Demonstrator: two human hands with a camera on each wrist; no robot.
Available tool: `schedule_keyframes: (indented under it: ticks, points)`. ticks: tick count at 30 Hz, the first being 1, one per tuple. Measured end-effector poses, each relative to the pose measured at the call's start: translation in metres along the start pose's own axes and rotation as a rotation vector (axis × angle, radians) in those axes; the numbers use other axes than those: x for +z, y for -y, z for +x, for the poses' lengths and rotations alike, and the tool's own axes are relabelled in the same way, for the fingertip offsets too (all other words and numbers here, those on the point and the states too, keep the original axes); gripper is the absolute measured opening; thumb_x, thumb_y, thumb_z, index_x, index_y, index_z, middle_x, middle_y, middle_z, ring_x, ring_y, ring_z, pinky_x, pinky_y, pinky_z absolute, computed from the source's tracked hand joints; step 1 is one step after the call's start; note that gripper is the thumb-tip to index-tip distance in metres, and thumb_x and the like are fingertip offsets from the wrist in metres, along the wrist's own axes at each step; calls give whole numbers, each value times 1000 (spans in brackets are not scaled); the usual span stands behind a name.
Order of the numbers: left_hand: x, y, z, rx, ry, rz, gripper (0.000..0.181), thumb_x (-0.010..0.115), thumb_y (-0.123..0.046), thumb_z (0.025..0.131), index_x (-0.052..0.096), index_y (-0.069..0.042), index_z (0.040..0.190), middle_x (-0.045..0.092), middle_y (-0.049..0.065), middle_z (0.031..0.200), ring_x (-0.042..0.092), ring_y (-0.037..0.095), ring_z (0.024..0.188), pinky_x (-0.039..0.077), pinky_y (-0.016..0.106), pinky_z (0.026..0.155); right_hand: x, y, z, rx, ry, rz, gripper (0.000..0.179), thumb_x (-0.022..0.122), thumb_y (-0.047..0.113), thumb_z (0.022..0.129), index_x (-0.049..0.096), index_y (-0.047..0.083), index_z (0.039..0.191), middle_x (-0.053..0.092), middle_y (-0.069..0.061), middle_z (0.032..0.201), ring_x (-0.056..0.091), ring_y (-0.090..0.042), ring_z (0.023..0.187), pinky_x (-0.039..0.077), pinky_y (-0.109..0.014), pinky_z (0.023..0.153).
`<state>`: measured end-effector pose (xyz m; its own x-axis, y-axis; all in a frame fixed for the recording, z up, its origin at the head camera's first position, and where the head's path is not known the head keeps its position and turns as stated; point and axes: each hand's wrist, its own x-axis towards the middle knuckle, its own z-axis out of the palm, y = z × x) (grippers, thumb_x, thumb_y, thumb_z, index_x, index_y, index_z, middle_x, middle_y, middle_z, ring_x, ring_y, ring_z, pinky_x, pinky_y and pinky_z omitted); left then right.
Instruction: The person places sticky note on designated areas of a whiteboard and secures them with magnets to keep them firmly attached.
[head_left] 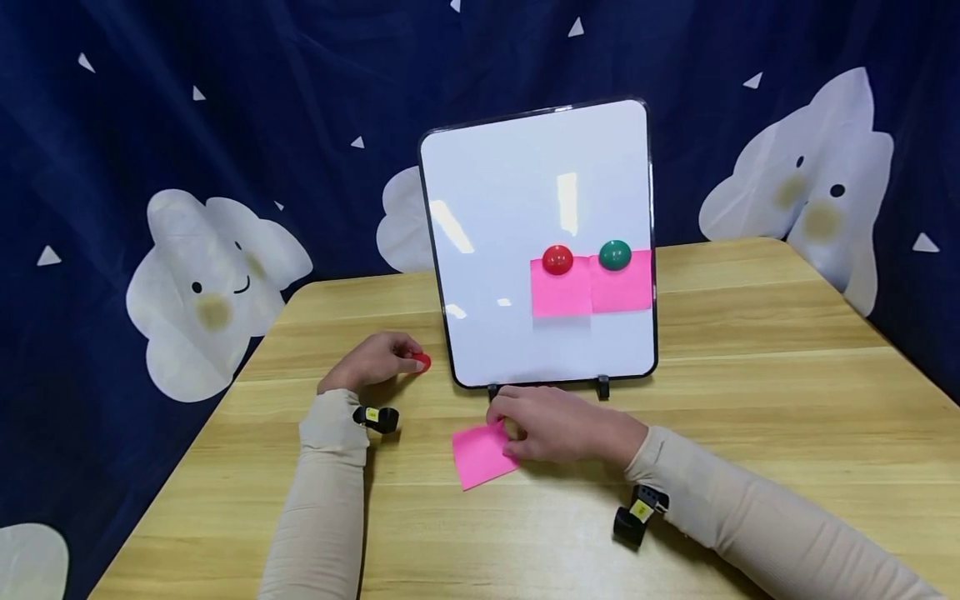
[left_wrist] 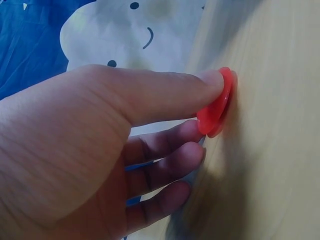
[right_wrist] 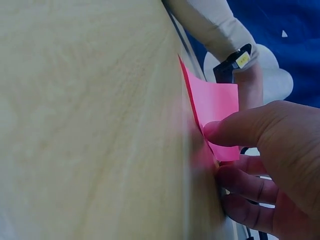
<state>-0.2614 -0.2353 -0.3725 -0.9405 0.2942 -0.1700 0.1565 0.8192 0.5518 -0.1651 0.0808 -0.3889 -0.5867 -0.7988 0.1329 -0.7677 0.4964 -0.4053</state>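
Note:
At the left of the whiteboard, my left hand (head_left: 377, 360) pinches a round red magnet (left_wrist: 219, 102) between thumb and fingers, close to the tabletop. My right hand (head_left: 558, 423) is in front of the board's foot and holds a pink sticky note (head_left: 480, 456) by its right side, thumb on top and fingers beneath. In the right wrist view the note's far edge lifts off the wood. The whiteboard (head_left: 495, 192) stands upright, bearing two pink notes side by side, one under a red magnet (head_left: 557, 260) and one under a green magnet (head_left: 615, 255).
The board rests on small black feet (head_left: 603, 387) on a light wooden table (head_left: 765, 367). Behind the table hangs a dark blue curtain (head_left: 300, 92) with white clouds. Each wrist wears a small black camera.

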Motion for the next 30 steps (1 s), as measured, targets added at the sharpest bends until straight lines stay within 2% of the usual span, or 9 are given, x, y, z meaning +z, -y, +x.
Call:
schedule_keyframes:
  ticks: [5, 11, 19, 30]
  points:
    - [0, 0, -2, 2, -7, -1, 20, 72, -19, 93, 71, -9, 110, 67, 6, 102, 54, 24, 93, 42, 38, 85, 2, -1, 0, -3, -21, 7, 15, 72, 26, 92, 67, 21, 106, 58, 9, 102, 53, -4, 82, 48, -23, 72]
    - [0, 0, -2, -7, -7, -4, 20, 71, -18, 93, 71, -9, 111, 66, 6, 103, 54, 25, 94, 42, 38, 85, 1, 1, 0, 45, 0, 20, 13, 72, 30, 93, 70, 22, 103, 56, 9, 101, 54, -4, 82, 48, -23, 72]
    - [0, 0, -1, -18, -6, -4, 20, 72, -21, 93, 71, -10, 111, 65, 6, 103, 53, 25, 93, 42, 38, 83, 2, 10, -1, 98, 59, -7, 33, 76, 50, 85, 71, 23, 104, 47, 10, 92, 52, -7, 70, 46, -26, 65]
    - [0, -1, -2, -11, -13, -8, 21, 72, -24, 93, 71, -11, 110, 65, 6, 102, 54, 25, 93, 42, 38, 83, -1, 8, -2, 180, 48, -2, 29, 78, 45, 86, 68, 24, 103, 48, 8, 94, 53, -8, 72, 46, -27, 66]
